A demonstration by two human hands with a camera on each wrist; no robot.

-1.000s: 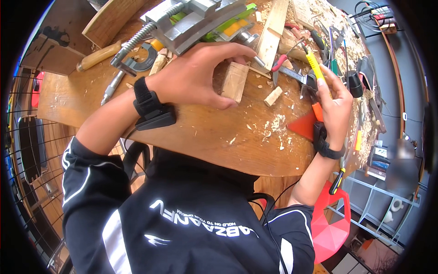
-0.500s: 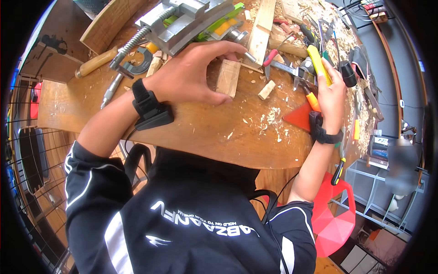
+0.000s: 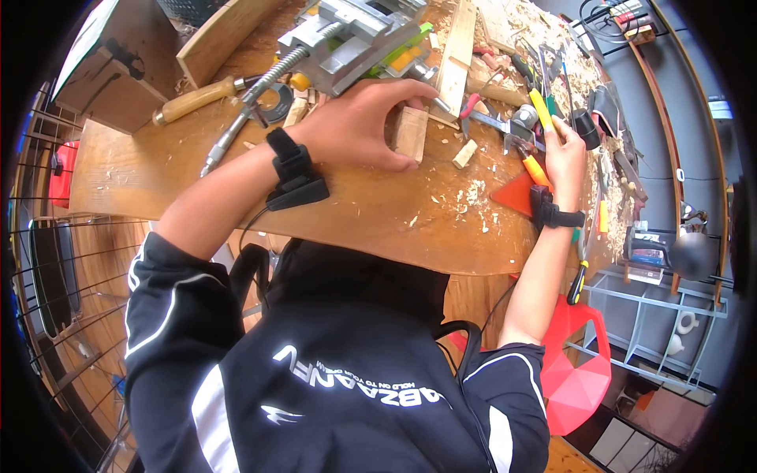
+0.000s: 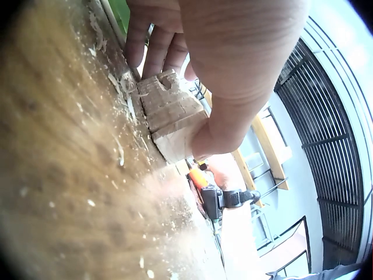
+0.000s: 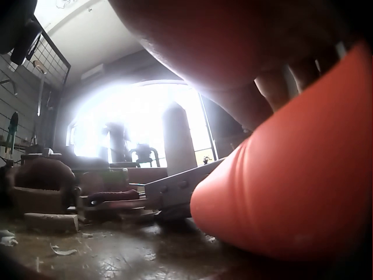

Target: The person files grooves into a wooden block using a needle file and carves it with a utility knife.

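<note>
My left hand (image 3: 355, 122) spans a small wooden block (image 3: 411, 135) on the table. In the left wrist view the thumb presses one end of the block (image 4: 175, 116), and the other fingers lie at its far side. My right hand (image 3: 565, 158) pinches a yellow tool handle (image 3: 542, 109) between thumb and fingers, held upright from the clutter; its working end is hard to make out. Just beside the right wrist lies an orange handle (image 3: 535, 170), large in the right wrist view (image 5: 285, 186), with a flat orange-red piece (image 3: 512, 195) next to it.
A metal vise (image 3: 355, 47) stands behind the left hand. A caliper (image 3: 490, 122), a small wood offcut (image 3: 465, 154) and wood shavings (image 3: 473, 195) lie between the hands. Long wooden strips (image 3: 456, 63) extend backward. At left are a wooden-handled tool (image 3: 197, 101) and a micrometer (image 3: 225, 146).
The head view has shifted slightly. My left hand stays around the block. My right hand has moved a little with the yellow handle, which now sits closer to the orange one.
</note>
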